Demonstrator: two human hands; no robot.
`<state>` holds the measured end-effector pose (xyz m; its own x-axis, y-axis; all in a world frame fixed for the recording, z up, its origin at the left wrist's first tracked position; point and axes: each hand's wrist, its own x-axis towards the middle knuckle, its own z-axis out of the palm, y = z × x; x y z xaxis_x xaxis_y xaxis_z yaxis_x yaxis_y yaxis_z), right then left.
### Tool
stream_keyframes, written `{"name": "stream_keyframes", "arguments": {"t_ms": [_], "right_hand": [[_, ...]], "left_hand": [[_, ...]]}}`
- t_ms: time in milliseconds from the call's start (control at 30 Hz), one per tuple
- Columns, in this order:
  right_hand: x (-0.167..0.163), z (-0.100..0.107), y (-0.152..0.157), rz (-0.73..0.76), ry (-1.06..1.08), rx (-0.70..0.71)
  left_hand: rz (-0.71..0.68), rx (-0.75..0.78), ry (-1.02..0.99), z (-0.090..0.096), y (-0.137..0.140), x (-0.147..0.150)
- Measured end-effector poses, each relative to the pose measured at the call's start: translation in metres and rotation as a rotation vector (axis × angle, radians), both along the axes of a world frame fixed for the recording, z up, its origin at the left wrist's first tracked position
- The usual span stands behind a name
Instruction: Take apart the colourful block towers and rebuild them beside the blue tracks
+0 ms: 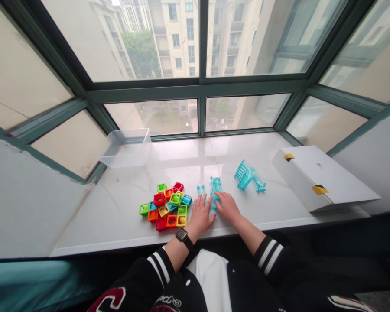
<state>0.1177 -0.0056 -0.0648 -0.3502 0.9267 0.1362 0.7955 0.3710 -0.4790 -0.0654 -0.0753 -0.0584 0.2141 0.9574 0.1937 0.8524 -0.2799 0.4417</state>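
Near the front of the white marble sill, my left hand point(201, 216) lies with its fingers apart and stretched forward. It is close to a small clear teal plastic piece point(200, 189) and the left side of a longer clear teal track piece point(216, 184). From the other side, my right hand point(228, 207) rests its fingertips at the right edge of that track piece, fingers slightly spread. Both hands partly cover its near end. Left of my left hand sits a cluster of hollow cube blocks point(164, 210) in red, orange, yellow, green and blue.
Farther right lie a curved, ribbed teal piece point(245, 175) and a teal piece point(259, 184) against it. A clear plastic bin point(126, 149) stands at the back left. A white box point(325, 177) with yellow-and-black tabs is at the right. Green-framed windows point(201, 93) border the sill.
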Motion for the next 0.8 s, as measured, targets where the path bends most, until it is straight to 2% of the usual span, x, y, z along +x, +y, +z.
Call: {"name": "stream_keyframes", "arguments": {"t_ms": [100,200,333,400,500,567,633,700,800], "right_hand": [[0.005,0.0,-0.02,0.061,0.043,0.0],[0.008,0.002,-0.03,0.094,0.067,-0.014],[0.018,0.025,-0.027,0.039,0.105,0.055],[0.032,0.047,-0.013,-0.062,0.147,0.155],[0.061,0.083,0.03,-0.304,0.181,0.303],[0.08,0.1,0.068,-0.414,0.173,0.308],[0.094,0.11,0.106,-0.467,0.164,0.176],[0.103,0.113,0.137,-0.505,0.139,-0.057],[0.107,0.11,0.164,-0.517,0.08,-0.306]], "left_hand": [[-0.05,0.013,-0.013,-0.016,-0.004,0.0],[-0.071,0.055,-0.026,-0.025,-0.009,0.0],[-0.059,0.078,-0.04,-0.028,-0.011,0.0],[-0.048,0.079,-0.042,-0.028,-0.01,0.0],[-0.042,0.077,-0.033,-0.028,-0.009,0.0],[-0.046,0.075,-0.024,-0.028,-0.008,0.001],[-0.046,0.076,-0.02,-0.027,-0.009,0.001],[-0.043,0.079,-0.018,-0.026,-0.009,0.002],[-0.041,0.085,-0.02,-0.025,-0.009,0.003]]}}
